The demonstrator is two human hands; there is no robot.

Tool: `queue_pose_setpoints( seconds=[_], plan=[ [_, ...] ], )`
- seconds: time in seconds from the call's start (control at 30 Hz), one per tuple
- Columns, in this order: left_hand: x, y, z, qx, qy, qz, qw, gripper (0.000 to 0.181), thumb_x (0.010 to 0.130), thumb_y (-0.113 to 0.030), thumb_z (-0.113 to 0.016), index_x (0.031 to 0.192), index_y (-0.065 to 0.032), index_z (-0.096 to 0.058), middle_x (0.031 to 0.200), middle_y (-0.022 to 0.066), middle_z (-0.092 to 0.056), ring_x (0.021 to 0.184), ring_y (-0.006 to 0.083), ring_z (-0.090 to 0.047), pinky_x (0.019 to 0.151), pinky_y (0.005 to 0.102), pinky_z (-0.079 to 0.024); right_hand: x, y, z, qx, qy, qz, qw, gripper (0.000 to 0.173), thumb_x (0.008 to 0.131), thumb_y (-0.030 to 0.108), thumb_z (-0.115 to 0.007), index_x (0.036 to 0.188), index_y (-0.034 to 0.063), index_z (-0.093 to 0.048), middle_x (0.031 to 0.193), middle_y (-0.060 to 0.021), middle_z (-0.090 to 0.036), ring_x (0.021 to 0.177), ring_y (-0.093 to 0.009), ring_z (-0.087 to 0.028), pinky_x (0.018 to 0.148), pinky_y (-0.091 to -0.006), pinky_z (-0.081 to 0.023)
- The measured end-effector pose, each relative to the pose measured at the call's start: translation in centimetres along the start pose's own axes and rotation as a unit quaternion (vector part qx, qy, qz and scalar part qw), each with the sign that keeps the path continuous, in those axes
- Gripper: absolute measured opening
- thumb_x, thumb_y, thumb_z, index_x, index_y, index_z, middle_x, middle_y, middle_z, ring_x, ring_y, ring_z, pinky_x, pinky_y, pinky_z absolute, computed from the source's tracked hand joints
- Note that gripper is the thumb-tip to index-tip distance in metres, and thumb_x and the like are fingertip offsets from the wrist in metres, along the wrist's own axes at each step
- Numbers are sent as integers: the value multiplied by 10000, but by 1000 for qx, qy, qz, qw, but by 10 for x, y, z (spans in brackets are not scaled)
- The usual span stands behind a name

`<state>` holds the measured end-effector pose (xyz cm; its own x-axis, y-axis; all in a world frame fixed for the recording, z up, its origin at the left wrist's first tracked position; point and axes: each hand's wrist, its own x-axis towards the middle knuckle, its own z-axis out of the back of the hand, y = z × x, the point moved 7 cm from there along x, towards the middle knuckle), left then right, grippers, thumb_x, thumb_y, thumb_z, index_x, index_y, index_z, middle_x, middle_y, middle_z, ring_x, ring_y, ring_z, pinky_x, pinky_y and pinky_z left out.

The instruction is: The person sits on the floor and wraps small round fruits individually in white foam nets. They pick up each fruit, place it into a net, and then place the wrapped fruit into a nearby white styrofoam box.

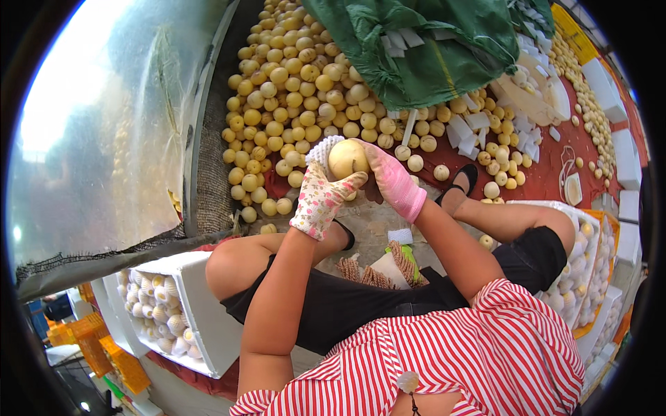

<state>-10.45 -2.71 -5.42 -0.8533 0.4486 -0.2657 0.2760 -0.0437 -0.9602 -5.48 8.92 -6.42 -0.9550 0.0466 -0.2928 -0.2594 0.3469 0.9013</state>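
Observation:
Both my hands meet around one pale yellow round melon (347, 159) in front of me. My left hand (325, 197), in a floral cotton glove, holds it from the left and below, with the thumb across its lower side. A white foam net sleeve (323, 152) sits at the fruit's upper left, by my left fingers, partly hidden behind it. My right hand (391, 179), in a pink glove with a dark palm, presses on the melon's right side; its fingertips are partly hidden.
A large heap of yellow melons (291, 93) lies ahead on red cloth (575, 140). A green woven sack (416, 47) with white foam pieces rests on it. A foam box (205, 317) of sleeved melons stands at left, another (583, 213) at right. Plastic sheeting (104, 145) borders the left.

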Motion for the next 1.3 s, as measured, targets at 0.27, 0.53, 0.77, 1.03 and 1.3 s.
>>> queue_pose_setpoints(
  seconds=[0.27, 0.53, 0.77, 1.03, 1.3],
  plan=[
    [-8, 0, -16, 29, 38, 44, 998, 695, 676, -204, -859, 1224, 5, -486, 1107, 93, -613, 964, 172, -617, 841, 301, -512, -21, -16, 9, 3, -23, -64, 998, 580, 941, 608, -341, 1121, 90, -531, 647, -19, -539, 432, -100, -474, 378, -227, -352],
    [-8, -9, -19, 122, 23, -31, 992, 552, 655, -159, -847, 1081, 7, -538, 982, 101, -640, 837, 161, -627, 709, 287, -537, -23, -20, 5, 33, 15, -90, 995, 544, 906, 461, -535, 1260, 59, -438, 739, -80, -616, 496, -136, -583, 416, -252, -463],
    [-7, 9, -18, 150, 44, 50, 986, 607, 648, -174, -858, 1131, 12, -541, 1013, 111, -646, 854, 167, -637, 718, 285, -548, -27, -23, 5, -1, 9, -102, 995, 453, 928, 455, -436, 1041, 25, -522, 732, -89, -625, 467, -151, -561, 395, -263, -451],
    [-8, -10, -27, 271, 36, -91, 958, 519, 616, -234, -841, 1036, -26, -618, 941, 120, -652, 841, 247, -631, 737, 338, -526, -26, -48, 18, 117, 79, -134, 981, 743, 903, 688, -275, 1230, 66, -516, 976, -135, -659, 674, -228, -651, 561, -384, -556],
    [-16, -10, -36, 255, -8, -92, 963, 580, 705, -93, -787, 1211, 16, -526, 1196, 142, -571, 1088, 249, -578, 942, 345, -472, -23, -71, 36, 387, 6, -106, 916, 408, 919, 402, -568, 1221, 130, -535, 1126, -57, -625, 1004, -224, -622, 765, -382, -565]
  ],
)
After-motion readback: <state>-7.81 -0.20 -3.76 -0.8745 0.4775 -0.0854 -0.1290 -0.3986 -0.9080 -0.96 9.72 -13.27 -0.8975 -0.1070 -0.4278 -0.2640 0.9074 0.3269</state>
